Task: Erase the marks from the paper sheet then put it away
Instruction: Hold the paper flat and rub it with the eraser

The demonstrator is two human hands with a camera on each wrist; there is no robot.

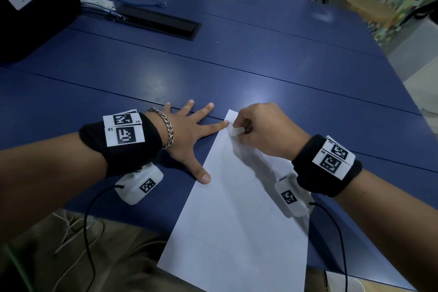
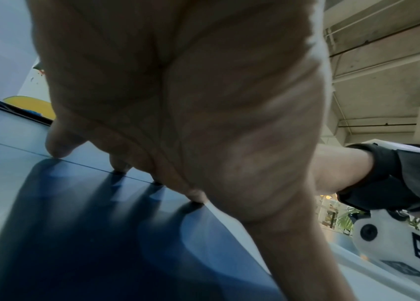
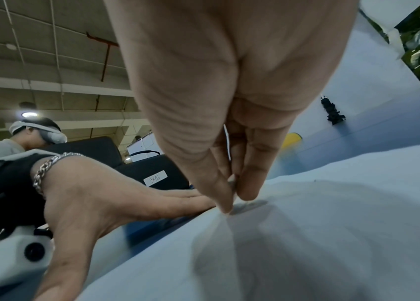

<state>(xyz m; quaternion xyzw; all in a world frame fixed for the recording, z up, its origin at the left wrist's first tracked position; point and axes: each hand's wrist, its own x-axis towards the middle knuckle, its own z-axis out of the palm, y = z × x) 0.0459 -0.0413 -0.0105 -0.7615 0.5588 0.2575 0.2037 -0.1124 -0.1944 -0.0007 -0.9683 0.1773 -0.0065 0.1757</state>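
- One paper sheet (image 1: 239,216), white, lying flat on the blue table (image 1: 260,73), long axis running from the near table edge away and slightly to the right, far short edge pointing away from the person, near end overhanging the table edge.
- Faint pencil lines barely visible on the middle of the sheet; too pale to read.
- One small white eraser (image 1: 237,131), pressed onto the far left corner area of the sheet.
- Right hand (image 1: 263,130) curled, thumb and fingers pinching the eraser; in the right wrist view, fingertips (image 3: 248,191) bunched together down on the paper.
- Left hand (image 1: 189,135) spread flat, palm down, on the table just left of the sheet; index fingertip and thumb tip touching the sheet's left edge, other three fingers on bare table.
- One chain bracelet (image 1: 166,128) on the left wrist.
- Two black wristbands with white marker tags, one per wrist.
- One black box (image 1: 35,7) with a label reading 346, far left.
- One black cable slot (image 1: 161,21) set in the table.
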